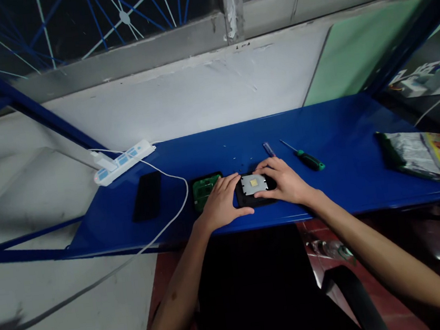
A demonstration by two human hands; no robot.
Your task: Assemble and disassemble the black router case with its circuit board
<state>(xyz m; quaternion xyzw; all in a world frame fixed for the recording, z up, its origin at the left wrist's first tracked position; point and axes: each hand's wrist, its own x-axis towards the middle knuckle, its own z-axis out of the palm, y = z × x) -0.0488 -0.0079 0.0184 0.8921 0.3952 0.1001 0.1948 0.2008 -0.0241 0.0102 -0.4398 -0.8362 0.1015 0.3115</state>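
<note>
A silver metal plate (249, 185) with a small yellowish square in its middle lies in or over a black casing (248, 201) near the table's front edge. My right hand (285, 183) grips the plate's right side, thumb on the near edge and fingers on the far one. With fingers stretched and thumb apart, my left hand (223, 201) rests at the casing's left edge. Just left of it sits a green circuit board (203, 187) in a dark housing, partly hidden by that hand.
A green-black screwdriver (310, 160) and a clear-handled tool (269, 149) lie beyond my right hand. Tiny bits are scattered nearby. At left are a dark phone-like slab (147, 197), a white power strip (124, 162) and a trailing cable (185, 190). A shiny packet (429, 154) lies right.
</note>
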